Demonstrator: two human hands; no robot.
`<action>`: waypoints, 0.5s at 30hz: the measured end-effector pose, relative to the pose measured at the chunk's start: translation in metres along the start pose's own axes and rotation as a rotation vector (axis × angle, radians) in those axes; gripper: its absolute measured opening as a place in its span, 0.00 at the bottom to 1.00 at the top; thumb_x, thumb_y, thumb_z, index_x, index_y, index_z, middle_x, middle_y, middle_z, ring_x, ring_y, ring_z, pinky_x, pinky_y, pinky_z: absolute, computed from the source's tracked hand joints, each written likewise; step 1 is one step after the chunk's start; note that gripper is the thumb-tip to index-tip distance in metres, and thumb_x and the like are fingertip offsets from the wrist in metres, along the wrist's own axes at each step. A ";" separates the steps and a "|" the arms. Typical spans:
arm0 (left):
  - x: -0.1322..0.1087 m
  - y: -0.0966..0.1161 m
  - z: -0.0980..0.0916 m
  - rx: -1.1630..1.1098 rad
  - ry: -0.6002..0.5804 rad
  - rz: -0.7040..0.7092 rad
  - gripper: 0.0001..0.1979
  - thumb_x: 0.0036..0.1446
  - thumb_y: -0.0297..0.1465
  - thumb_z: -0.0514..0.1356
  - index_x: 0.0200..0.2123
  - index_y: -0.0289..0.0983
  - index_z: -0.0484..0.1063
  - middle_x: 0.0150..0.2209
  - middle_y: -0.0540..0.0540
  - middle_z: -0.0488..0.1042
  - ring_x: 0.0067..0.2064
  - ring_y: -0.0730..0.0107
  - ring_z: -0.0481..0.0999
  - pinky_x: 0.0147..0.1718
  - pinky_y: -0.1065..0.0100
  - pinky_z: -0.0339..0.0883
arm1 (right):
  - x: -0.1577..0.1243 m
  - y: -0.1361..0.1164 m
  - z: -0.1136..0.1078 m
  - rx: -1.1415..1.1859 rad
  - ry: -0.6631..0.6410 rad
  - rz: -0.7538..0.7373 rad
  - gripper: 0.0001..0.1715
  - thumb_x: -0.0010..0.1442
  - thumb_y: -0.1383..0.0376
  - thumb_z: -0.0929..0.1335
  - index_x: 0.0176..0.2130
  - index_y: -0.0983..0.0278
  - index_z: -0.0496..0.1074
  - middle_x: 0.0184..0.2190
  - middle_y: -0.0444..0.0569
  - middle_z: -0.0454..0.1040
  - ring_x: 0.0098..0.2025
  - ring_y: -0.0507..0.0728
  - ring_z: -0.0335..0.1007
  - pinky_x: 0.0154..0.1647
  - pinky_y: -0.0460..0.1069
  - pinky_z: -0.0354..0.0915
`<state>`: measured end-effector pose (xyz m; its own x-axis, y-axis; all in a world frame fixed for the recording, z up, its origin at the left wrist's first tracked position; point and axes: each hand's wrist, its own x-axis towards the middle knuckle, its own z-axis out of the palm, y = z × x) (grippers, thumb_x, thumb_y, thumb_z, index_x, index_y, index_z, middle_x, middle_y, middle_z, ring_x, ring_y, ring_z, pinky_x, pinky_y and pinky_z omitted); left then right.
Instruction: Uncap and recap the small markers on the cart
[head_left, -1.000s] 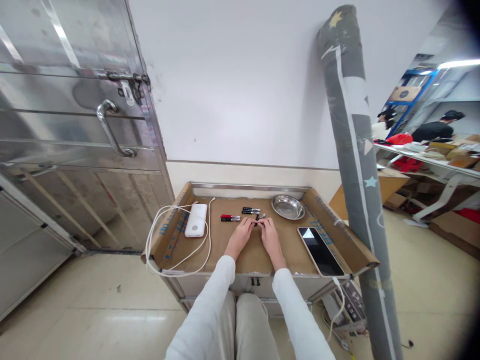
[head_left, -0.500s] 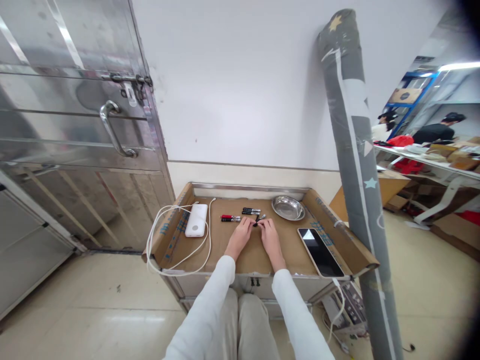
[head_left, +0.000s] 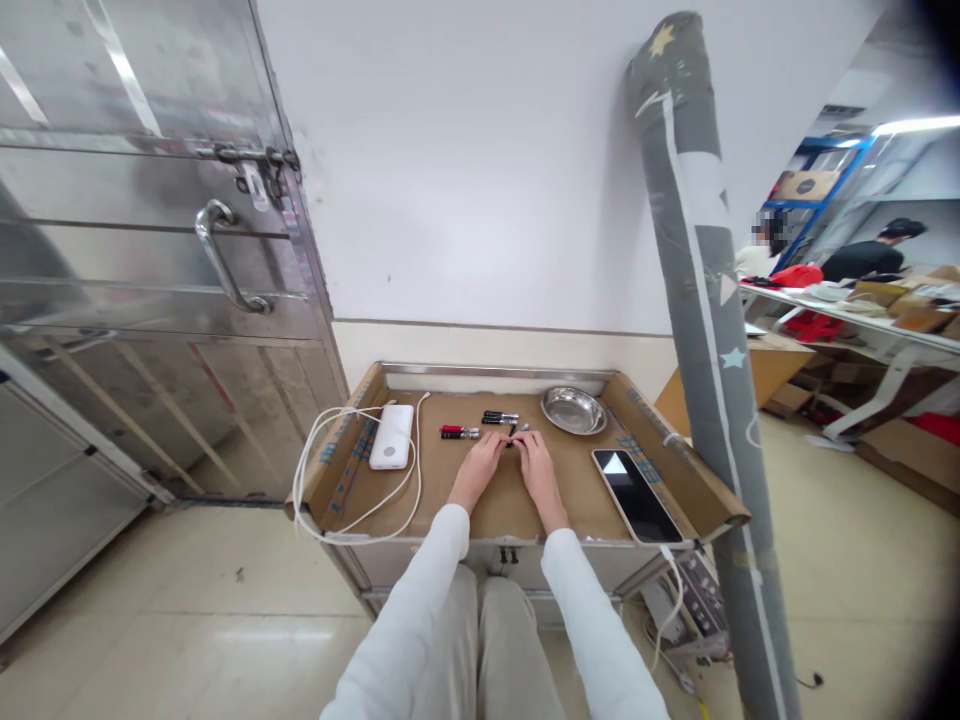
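Observation:
Over the cardboard-lined top, my left hand (head_left: 480, 466) and my right hand (head_left: 536, 470) meet with fingertips pinched. Between them is a small black piece (head_left: 510, 443), mostly covered by the fingers, so its kind is unclear. Just beyond the fingertips lies a short item with a silvery end (head_left: 523, 428). Left of my left hand, a red pen-like stick (head_left: 454, 432) lies beside a black one (head_left: 454, 436). Farther back, black pen-like sticks (head_left: 499, 417) rest side by side. A round metal dish (head_left: 574, 411) sits beyond my right hand.
At left on the cardboard lie a white power bank (head_left: 391, 437) and a looped white cable (head_left: 300, 480). A phone (head_left: 637, 496) with a cable lies at right. A tall grey wrapped roll (head_left: 697, 300) leans beside the stand. Other people work at a far table (head_left: 862, 305).
The view has shifted slightly. Both hands stay together at the small black piece, with only slight finger movement; the other objects keep their places.

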<state>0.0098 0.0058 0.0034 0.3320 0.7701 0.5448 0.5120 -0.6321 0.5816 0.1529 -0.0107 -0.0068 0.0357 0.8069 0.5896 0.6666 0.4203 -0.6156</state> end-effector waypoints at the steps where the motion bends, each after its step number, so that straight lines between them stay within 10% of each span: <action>1: 0.000 0.000 0.000 -0.005 -0.008 -0.009 0.08 0.65 0.30 0.48 0.43 0.40 0.66 0.40 0.46 0.74 0.42 0.69 0.75 0.44 0.67 0.69 | 0.000 0.000 0.000 -0.001 -0.005 -0.001 0.17 0.66 0.62 0.56 0.42 0.61 0.70 0.40 0.52 0.71 0.41 0.57 0.69 0.45 0.52 0.65; 9: 0.000 -0.002 0.003 0.028 -0.041 -0.067 0.09 0.64 0.28 0.48 0.46 0.39 0.64 0.43 0.45 0.76 0.44 0.67 0.77 0.43 0.65 0.70 | 0.000 -0.002 0.000 -0.115 -0.075 -0.034 0.20 0.66 0.62 0.55 0.44 0.62 0.72 0.39 0.52 0.74 0.39 0.56 0.70 0.42 0.50 0.64; 15: 0.006 -0.004 0.007 0.147 -0.118 0.094 0.21 0.61 0.28 0.52 0.58 0.36 0.57 0.56 0.39 0.67 0.57 0.63 0.67 0.56 0.58 0.61 | 0.000 -0.001 -0.002 -0.492 0.106 0.048 0.21 0.68 0.63 0.54 0.44 0.66 0.72 0.38 0.55 0.75 0.39 0.58 0.68 0.45 0.52 0.57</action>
<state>0.0155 0.0131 -0.0001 0.4695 0.7184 0.5133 0.5815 -0.6891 0.4324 0.1541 -0.0121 -0.0052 0.1334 0.7629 0.6326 0.9333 0.1180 -0.3391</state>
